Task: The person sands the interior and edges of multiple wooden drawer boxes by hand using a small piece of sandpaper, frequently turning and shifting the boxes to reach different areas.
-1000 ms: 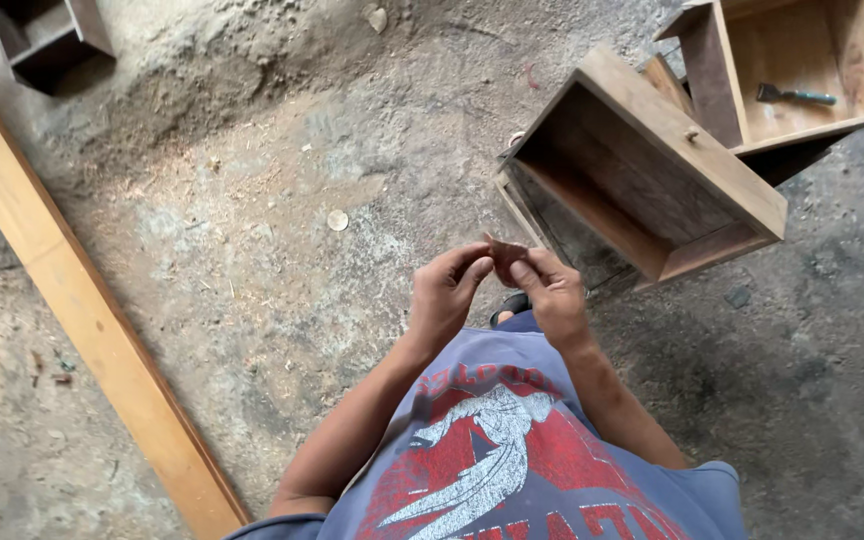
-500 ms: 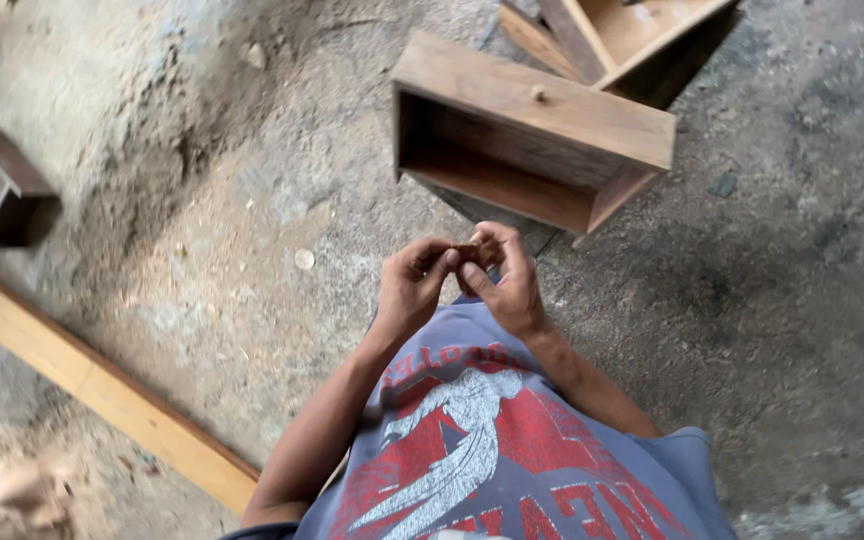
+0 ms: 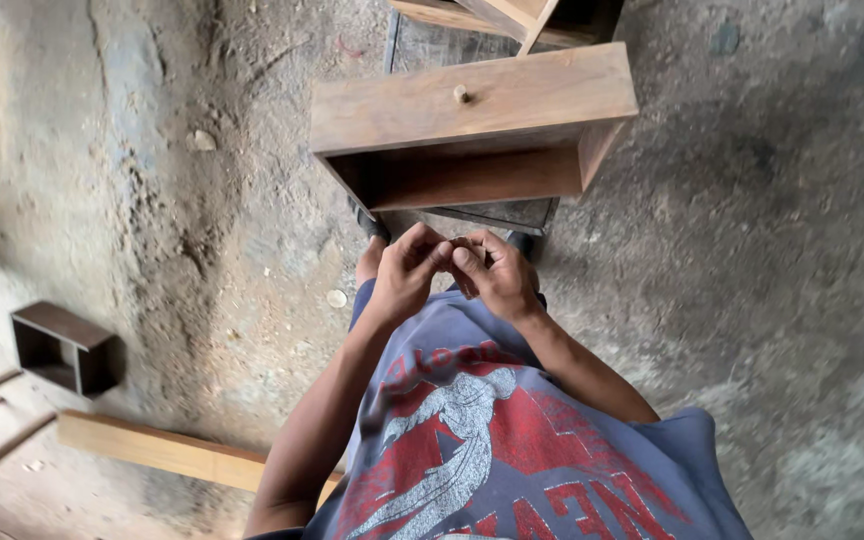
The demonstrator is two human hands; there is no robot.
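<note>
Dusty concrete floor point(image 3: 202, 230) filled the frame as a person in a blue shirt with a red and white print point(image 3: 492, 440) stood looking down at both hands, held close to the chest. Left hand point(image 3: 407, 275) and right hand point(image 3: 497, 278) met fingertip to fingertip, pinching a small dark object point(image 3: 460, 245) between them; what it was could not be made out, as the fingers covered most of it. Half a second before, the hands had been in the same clasp, so the grip had not altered. What had changed was the ground: a wooden drawer with a small knob point(image 3: 462, 125), earlier off to the upper right, now lay just ahead of the feet, its open side facing the person, suggesting the person had walked up to it while working the small piece. A second wooden box point(image 3: 512, 15) sat beyond it at the top edge. Well apart to the left, a small dark open box point(image 3: 62, 348) rested on the floor, with a pale plank point(image 3: 172, 452) lying near it, both having slid lower in the view
</note>
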